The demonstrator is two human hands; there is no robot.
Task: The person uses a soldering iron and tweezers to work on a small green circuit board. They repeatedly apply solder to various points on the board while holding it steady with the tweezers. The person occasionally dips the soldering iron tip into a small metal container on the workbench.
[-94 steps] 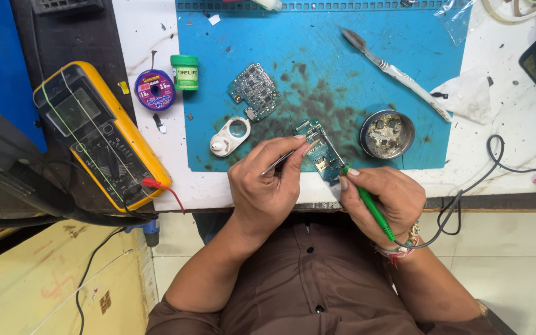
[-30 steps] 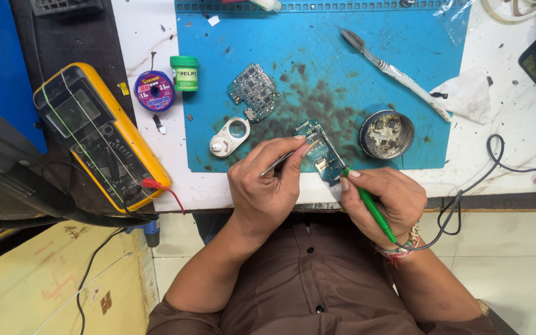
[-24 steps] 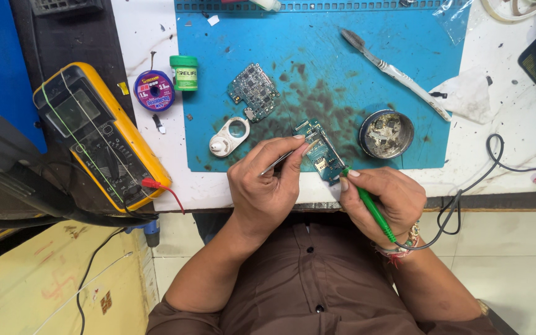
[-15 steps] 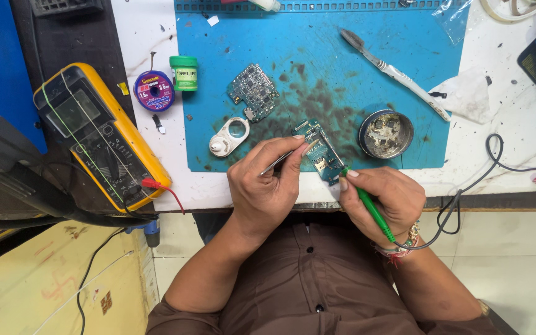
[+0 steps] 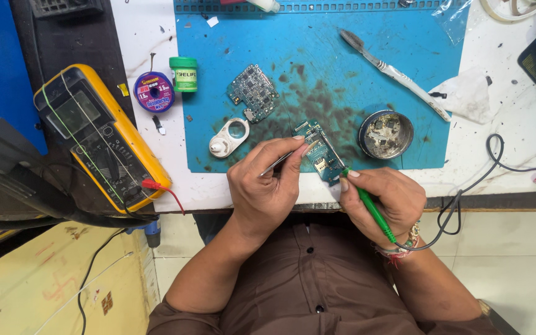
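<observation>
Nothing has shifted since the earlier frames: left hand (image 5: 267,186) still pinches slim tweezers (image 5: 278,162), tips aimed right at the small green circuit board (image 5: 322,152) on the surface's (image 5: 504,149) blue mat (image 5: 317,43). Just right, the right hand (image 5: 383,200) grips a green-handled soldering iron (image 5: 370,208), its long axis slanting up-left onto the board's near end

We look down on an electronics repair workbench, marked by a stained blue work mat (image 5: 404,80), a yellow multimeter (image 5: 97,136) with its red probe lead, bare circuit boards (image 5: 253,93) (one under the hands), a solder wick spool (image 5: 154,91) and a green-handled soldering iron (image 5: 373,211).
</observation>
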